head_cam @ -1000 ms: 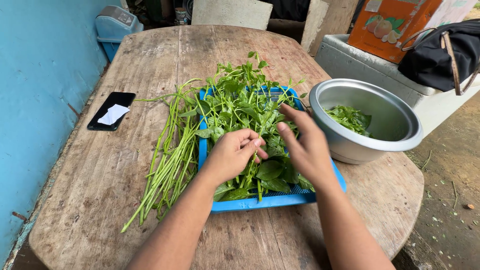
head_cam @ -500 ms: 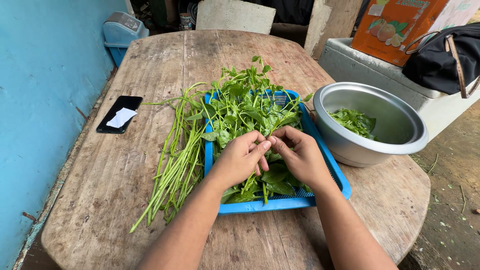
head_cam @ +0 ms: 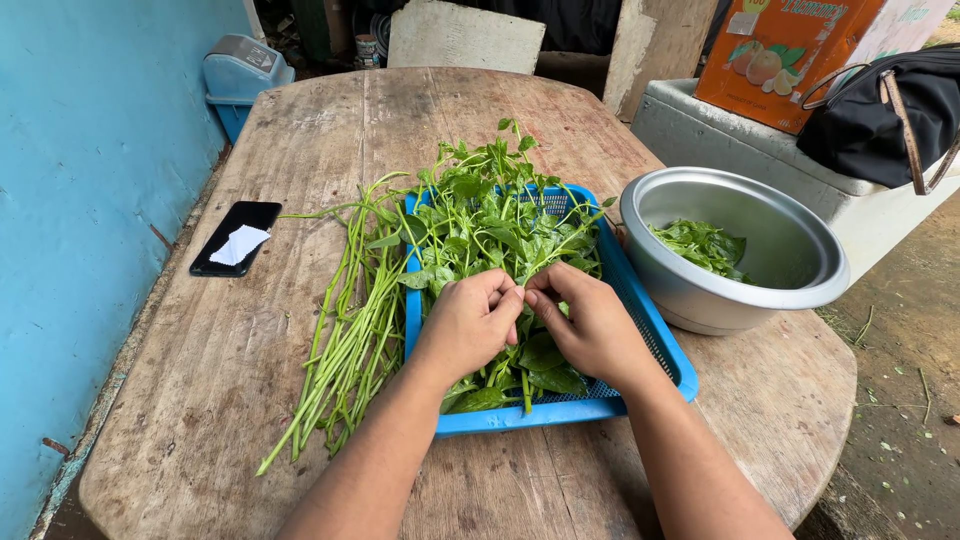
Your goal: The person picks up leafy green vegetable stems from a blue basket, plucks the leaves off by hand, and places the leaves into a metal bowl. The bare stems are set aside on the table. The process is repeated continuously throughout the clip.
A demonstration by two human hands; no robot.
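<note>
Nearest the front edge of the table [head_cam: 230, 400], both forearms come in from the bottom and meet over the blue tray [head_cam: 655, 345], which sits a bit right of the table's middle with its near rim close to the front edge. The left hand [head_cam: 470, 325] and right hand [head_cam: 590, 325] are basically touching at the fingertips, both pinched shut on the same stem of the greens [head_cam: 490, 235] right above the tray's near half. It's a tight little pinch, thumbs and forefingers closed on the stalk, other fingers curled in. The greens are piled in the tray, leafy tops pointing toward the far edge and spilling a bit past the tray's far rim. Just left of the tray, lying straight on the wood, there's a bundle of bare stems [head_cam: 345, 345] running from near the front edge up toward the tray's far left corner, touching or almost touching the tray wall. On the right, a metal bowl [head_cam: 790, 290] sits at the table's right edge, right beside the tray, with a small heap of picked leaves [head_cam: 700, 245] inside. Over by the left edge, well apart from everything, is a black phone [head_cam: 225, 250] with a white scrap on it. Off the table past the right side there's a pale box [head_cam: 730, 135] with a black bag [head_cam: 880, 115] on top.
</note>
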